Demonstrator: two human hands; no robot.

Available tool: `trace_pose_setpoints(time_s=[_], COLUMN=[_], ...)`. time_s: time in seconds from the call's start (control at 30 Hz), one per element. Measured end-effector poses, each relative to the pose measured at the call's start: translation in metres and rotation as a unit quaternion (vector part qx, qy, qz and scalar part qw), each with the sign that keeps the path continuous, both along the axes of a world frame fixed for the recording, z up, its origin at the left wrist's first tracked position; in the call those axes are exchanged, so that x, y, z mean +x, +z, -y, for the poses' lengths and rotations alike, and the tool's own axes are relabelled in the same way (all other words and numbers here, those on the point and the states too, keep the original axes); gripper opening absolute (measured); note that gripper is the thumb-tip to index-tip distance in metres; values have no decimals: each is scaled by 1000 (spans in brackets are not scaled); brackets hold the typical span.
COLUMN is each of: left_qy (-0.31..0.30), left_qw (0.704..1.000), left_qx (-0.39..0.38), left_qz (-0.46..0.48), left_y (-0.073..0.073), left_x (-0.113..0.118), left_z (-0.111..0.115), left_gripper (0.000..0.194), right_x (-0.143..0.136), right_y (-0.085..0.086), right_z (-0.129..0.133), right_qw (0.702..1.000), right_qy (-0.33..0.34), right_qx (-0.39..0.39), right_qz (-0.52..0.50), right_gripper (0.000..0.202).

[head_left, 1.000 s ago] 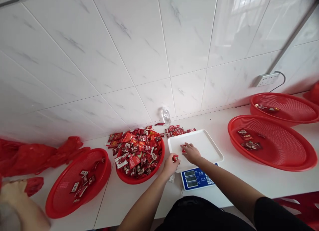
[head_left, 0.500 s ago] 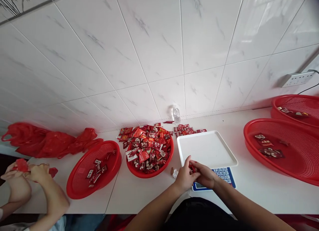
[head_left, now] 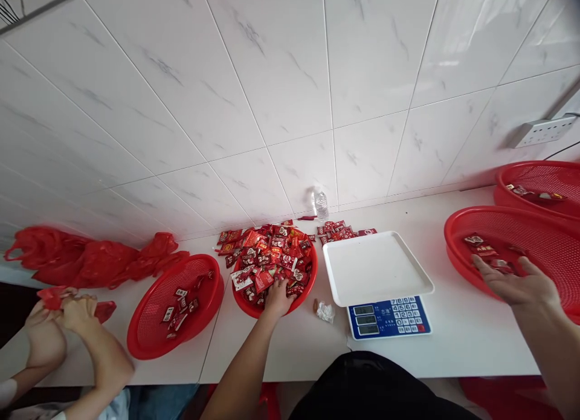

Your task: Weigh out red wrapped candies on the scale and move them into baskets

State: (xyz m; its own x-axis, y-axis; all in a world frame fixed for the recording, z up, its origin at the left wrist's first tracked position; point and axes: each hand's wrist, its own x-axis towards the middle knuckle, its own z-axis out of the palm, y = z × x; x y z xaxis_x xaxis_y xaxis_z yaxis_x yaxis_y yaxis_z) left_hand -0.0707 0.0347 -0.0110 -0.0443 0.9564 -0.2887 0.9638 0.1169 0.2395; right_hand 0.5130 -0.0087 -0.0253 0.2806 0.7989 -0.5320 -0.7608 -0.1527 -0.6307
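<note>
My left hand (head_left: 277,299) rests on the packets at the near side of a round red basket (head_left: 312,281) heaped with small red packets (head_left: 272,251). Its fingers are spread and partly sunk among the packets. Over the near left part of the large right basket (head_left: 457,269), my right hand (head_left: 521,284) is held palm up with fingers apart and nothing in it. A few packets (head_left: 480,246) lie in that basket just beyond the fingers. Between my hands stands a scale (head_left: 389,317) with a bare white tray (head_left: 378,269).
At the left, another person's hands (head_left: 75,311) hold red plastic beside a red basket (head_left: 136,323) with several packets. Red bags (head_left: 99,260) lie by the wall. A bottle (head_left: 321,203), loose packets, crumpled tissue (head_left: 325,312) and another red basket (head_left: 502,190) are around.
My hands have parted from in front of the scale tray. The left moved left onto the heaped packets; the right moved right over the large basket and opened. The scale's keypad and displays now show.
</note>
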Motion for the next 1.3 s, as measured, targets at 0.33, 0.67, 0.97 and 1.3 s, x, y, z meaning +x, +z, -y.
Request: trace_pose_setpoints(time_s=[0.33, 0.67, 0.97, 1.3], left_qy=[-8, -33, -73, -12], left_qw=[1000, 994, 997, 997], left_qx=[1, 82, -2, -51], left_qz=[-12, -57, 8, -61], left_y=[-4, -6, -2, -8], left_x=[6, 32, 21, 25], left_z=[-3, -56, -25, -34], left_gripper=[49, 75, 46, 78], right_x=[-155, -239, -225, -238], right_y=[13, 47, 31, 36], right_z=[9, 36, 47, 39], right_qw=[983, 893, 894, 887], right_qy=[176, 429, 418, 426], right_qx=[-29, -4, -32, -27], right_qz=[-47, 134, 159, 176], right_gripper=[29, 52, 49, 48])
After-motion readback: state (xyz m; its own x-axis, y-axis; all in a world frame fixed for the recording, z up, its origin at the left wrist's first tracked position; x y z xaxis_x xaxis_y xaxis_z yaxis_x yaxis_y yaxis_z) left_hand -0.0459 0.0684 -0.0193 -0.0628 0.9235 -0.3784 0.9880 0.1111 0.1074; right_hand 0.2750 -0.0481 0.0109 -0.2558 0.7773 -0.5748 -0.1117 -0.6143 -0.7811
